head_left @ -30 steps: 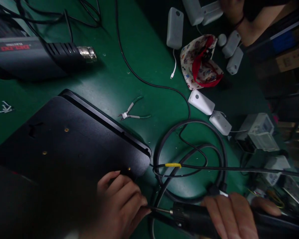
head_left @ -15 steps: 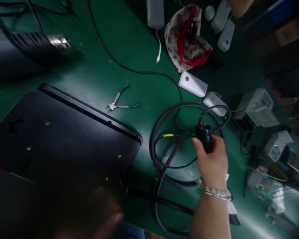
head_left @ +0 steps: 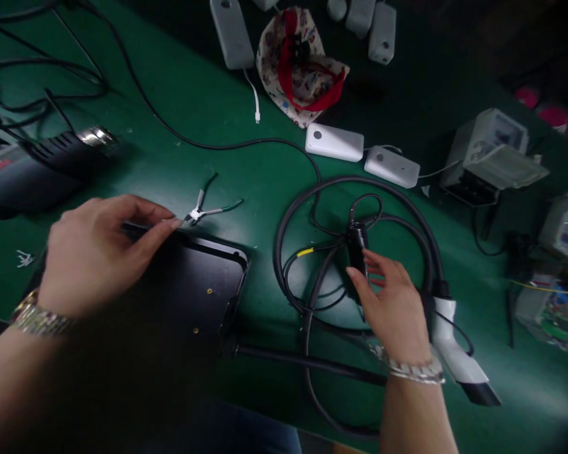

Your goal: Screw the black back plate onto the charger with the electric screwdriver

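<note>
Your right hand is unclenched, its fingertips just touching the short black cylindrical tool, which lies on the green mat inside the coiled thick black cable. Your left hand hovers over the flat black panel. You cannot tell whether its fingertips pinch anything. Small green-handled cutters lie just beyond them.

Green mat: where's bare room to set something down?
Bare mat lies between the heat gun and the cutters, and between the cutters and the cable coil. Crowded inside the coil and around the pouch and power banks.
</note>
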The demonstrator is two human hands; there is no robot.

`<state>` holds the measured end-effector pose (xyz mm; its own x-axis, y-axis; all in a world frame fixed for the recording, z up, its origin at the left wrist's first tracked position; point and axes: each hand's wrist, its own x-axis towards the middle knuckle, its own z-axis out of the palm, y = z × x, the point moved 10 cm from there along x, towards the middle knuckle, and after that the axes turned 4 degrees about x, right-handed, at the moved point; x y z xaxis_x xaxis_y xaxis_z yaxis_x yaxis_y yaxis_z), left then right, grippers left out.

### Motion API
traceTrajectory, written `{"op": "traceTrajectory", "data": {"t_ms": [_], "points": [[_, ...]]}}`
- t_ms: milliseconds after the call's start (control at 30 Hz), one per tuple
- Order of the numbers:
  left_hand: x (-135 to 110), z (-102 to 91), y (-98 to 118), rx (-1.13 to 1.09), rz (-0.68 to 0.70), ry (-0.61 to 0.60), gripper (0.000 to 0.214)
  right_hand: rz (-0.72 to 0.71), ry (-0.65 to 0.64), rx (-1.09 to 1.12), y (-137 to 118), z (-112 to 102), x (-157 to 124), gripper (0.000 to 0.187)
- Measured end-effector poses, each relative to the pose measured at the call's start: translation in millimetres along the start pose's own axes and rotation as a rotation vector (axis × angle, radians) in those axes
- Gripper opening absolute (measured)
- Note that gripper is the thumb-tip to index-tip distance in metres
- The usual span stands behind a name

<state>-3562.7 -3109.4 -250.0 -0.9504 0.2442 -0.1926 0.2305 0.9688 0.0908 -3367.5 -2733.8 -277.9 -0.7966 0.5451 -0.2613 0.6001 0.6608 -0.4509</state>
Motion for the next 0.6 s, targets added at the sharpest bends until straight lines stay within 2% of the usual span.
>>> {"op": "traceTrajectory", "data": {"t_ms": [100,167,200,267,333,400,467,533,600], "points": [[43.0,25.9,21.1,0.073,0.152,-0.215,0.068,0.014,-0.167,0.263,-10.4,13.8,-26.7,0.039],[61.7,46.7,24.0,0.138,0.167,-0.329,0.076,0.022,-0.256,0.337,-16.1,25.6,-42.2,0.037],[69.4,56.3,19.6,0.195,0.131,-0.373,0.081,0.024,-0.286,0.352,-18.6,30.9,-48.5,0.036],[81.3,70.1,12.0,0.285,0.1,-0.421,0.085,0.031,-0.327,0.376,-22.8,40.7,-58.4,0.035],[90.3,71.2,10.3,0.275,0.143,-0.375,0.066,0.042,-0.361,0.399,-27.7,50.0,-65.8,0.034],[92.5,59.8,8.4,0.215,0.197,-0.281,0.042,0.063,-0.408,0.433,-33.8,61.0,-71.8,0.033],[84.3,36.5,4.6,0.159,0.248,-0.152,0.04,0.108,-0.479,0.497,-41.1,76.4,-76.6,0.036],[63.8,6.2,-5.7,0.108,0.266,-0.007,0.041,0.168,-0.575,0.613,-52.1,96.7,-80.0,0.045],[33.0,-22.2,-30.9,0.046,0.197,0.118,0.046,0.255,-0.67,0.761,-66.3,119.2,-81.5,0.061]]}}
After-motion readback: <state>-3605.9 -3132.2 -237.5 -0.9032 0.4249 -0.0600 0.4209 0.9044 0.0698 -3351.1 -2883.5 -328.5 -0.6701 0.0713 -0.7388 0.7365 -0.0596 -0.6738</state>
